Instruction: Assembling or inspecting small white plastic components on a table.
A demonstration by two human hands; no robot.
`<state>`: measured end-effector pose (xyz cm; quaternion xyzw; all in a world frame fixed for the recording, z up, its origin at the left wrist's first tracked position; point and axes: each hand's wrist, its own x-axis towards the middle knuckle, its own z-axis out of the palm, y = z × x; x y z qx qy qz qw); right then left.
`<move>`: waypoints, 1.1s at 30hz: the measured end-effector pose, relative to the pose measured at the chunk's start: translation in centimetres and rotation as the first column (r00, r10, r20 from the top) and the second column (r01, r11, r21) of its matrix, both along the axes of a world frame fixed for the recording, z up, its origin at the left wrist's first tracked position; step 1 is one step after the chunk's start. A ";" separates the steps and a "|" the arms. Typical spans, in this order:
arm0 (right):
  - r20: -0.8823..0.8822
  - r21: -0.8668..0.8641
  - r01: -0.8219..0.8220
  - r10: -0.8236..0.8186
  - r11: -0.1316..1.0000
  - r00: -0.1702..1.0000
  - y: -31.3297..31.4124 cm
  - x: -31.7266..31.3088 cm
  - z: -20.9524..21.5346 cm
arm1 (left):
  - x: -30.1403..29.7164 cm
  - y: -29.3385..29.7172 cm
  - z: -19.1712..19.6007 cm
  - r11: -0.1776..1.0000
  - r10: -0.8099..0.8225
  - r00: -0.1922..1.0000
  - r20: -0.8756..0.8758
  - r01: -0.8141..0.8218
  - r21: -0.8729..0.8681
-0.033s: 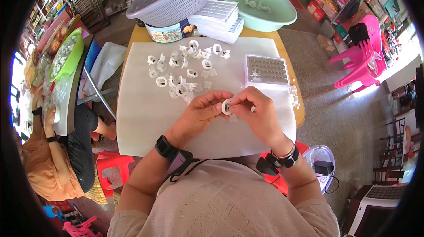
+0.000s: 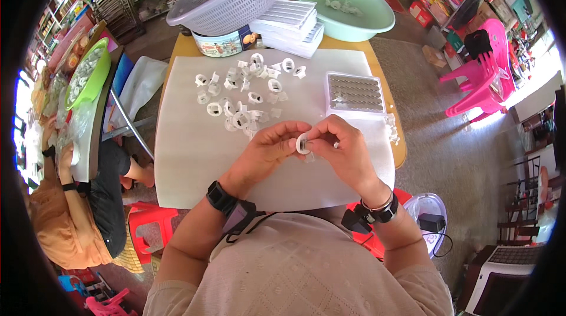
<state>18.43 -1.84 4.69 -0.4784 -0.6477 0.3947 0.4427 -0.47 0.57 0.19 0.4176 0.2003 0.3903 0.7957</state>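
Note:
Over the near part of the white-covered table (image 2: 194,163), my left hand (image 2: 268,150) pinches a small white round plastic part (image 2: 302,144) with a dark slot in its middle. My right hand (image 2: 345,150) is closed, thumb and forefinger pressed against the right side of that part. What its fingertips pinch is too small to make out; a white bit shows by its curled fingers. Several similar white plastic parts (image 2: 240,119) lie scattered beyond my left hand. Beyond my right hand sits a clear plastic tray (image 2: 327,96) holding rows of small greyish metal pieces (image 2: 355,93).
At the table's far edge are a grey-purple basket (image 2: 230,6), a round tin (image 2: 218,46), stacked white trays (image 2: 289,24) and a pale green basin (image 2: 306,12). Small white bits (image 2: 392,130) lie at the right edge. On the left, a person (image 2: 71,221) sits by another table.

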 end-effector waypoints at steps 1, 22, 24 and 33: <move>-0.070 -0.118 -0.024 0.016 0.993 0.997 0.1 0.0 -0.1 | 0.2 0.1 0.1 0.999 -0.006 0.999 -0.036 0.007 0.033; 0.474 0.471 0.293 -0.519 0.832 0.712 4.5 6.7 -2.7 | -0.1 0.0 0.2 0.999 -0.029 0.993 -0.110 0.033 0.034; 0.475 0.464 0.280 -0.503 0.840 0.722 4.6 6.6 -2.7 | -0.2 -0.1 0.2 0.999 -0.023 0.994 -0.110 0.026 0.027; 0.180 0.288 0.162 -0.220 0.944 0.959 0.2 2.0 0.9 | -0.5 0.4 0.0 0.998 -0.020 1.000 0.019 0.021 -0.053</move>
